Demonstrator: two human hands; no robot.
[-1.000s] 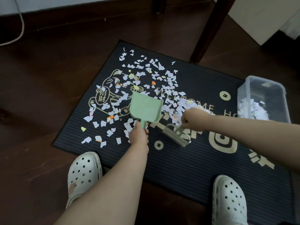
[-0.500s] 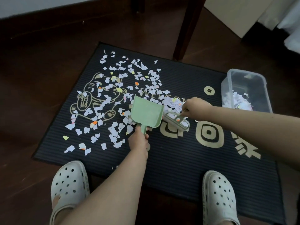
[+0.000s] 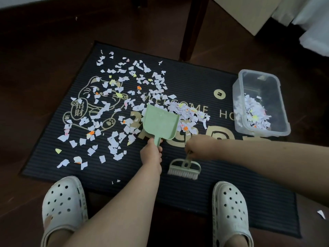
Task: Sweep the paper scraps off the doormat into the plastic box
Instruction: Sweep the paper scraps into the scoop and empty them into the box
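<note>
Paper scraps (image 3: 187, 113), mostly white with a few orange and yellow, cover the left half of the doormat (image 3: 204, 82). They are loose toward the left edge and heaped near the middle over the gold lettering. More scraps lie in the clear box (image 3: 260, 134), which stands at the mat's right edge, well apart from the heap with bare mat between them.

A green dustpan (image 3: 160, 123) rests on the mat just left of the heap, its mouth toward the far edge and its right side touching the pile. Only specks show inside it. The left grip (image 3: 151, 155) is curled round the pan's short handle, on the side toward the near edge.

The right grip (image 3: 199, 146) is closed round the handle of a pale brush (image 3: 184, 168). The brush head is below it with its bristles toward the near edge, away from the heap. Whether the bristles touch the mat I cannot tell.

Two white clogs (image 3: 64, 205) sit at the near edge, one toward each corner. A dark furniture leg (image 3: 192, 27) stands on the wood floor (image 3: 44, 50) at the far edge.
</note>
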